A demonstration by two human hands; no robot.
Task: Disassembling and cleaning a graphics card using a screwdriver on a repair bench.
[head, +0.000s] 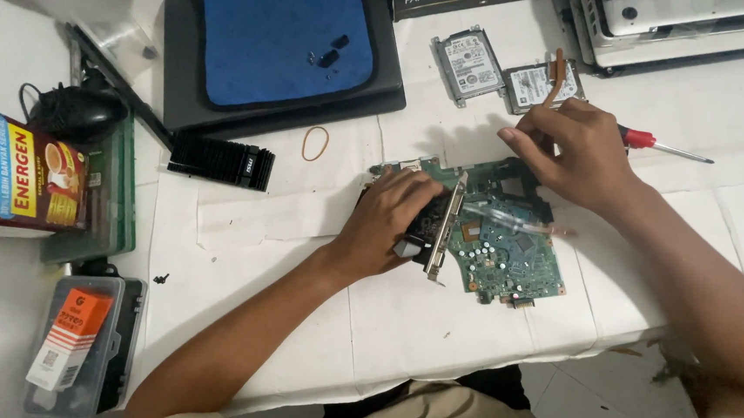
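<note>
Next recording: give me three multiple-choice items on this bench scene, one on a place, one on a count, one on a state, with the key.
1. Where does the rubber band lie?
A. on the blue cloth
B. on the white table, left of the circuit board
C. on a hard drive

2. How many hard drives lie near the top?
A. one
B. two
C. four

3. What is the left hand doing?
A. pressing on the circuit board's left part
B. holding the red screwdriver
C. resting off the table

Key: 1 B, it sits on bare table between cloth and board; 2 B, two drives side by side; 3 A, its palm covers that part.
</note>
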